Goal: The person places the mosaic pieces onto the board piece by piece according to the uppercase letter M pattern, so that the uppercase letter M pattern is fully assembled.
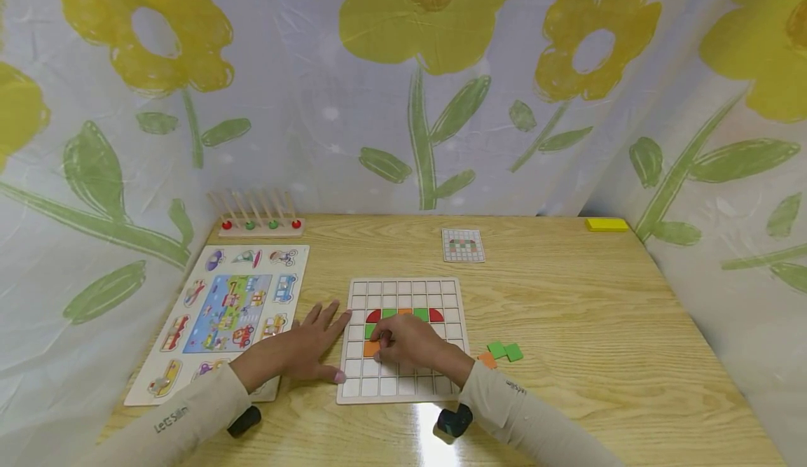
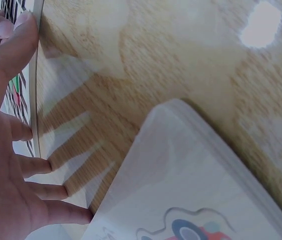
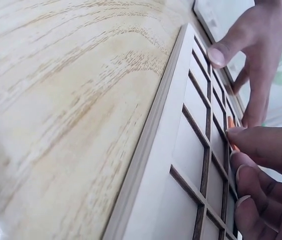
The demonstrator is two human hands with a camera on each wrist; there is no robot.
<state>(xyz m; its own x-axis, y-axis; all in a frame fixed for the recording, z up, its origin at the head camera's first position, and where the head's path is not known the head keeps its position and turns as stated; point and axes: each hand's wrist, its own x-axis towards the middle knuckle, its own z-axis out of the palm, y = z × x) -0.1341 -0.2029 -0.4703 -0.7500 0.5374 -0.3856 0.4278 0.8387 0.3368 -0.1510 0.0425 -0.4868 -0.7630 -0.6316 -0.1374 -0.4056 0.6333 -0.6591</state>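
A white grid board (image 1: 403, 386) lies on the table, its squares framed by thin ridges. My right hand (image 1: 410, 342) is over its middle, thumb and fingertips pinching an orange square tile (image 1: 370, 349) at the left part of the grid; the tile's edge shows in the right wrist view. Just above it sits a green tile (image 1: 369, 330), and farther up runs a row with red quarter-round pieces (image 1: 436, 315) at its ends and green and orange tiles between, partly hidden by the hand. My left hand (image 1: 315, 344) is spread, thumb and fingertip at the board's left edge.
Loose green tiles (image 1: 506, 351) and an orange one (image 1: 487, 360) lie right of the board. A small pattern card (image 1: 463, 255) lies behind it. On the left are a vehicle puzzle board (image 1: 189, 292) and a peg rack (image 1: 261, 229); a yellow block (image 1: 607, 225) sits back right.
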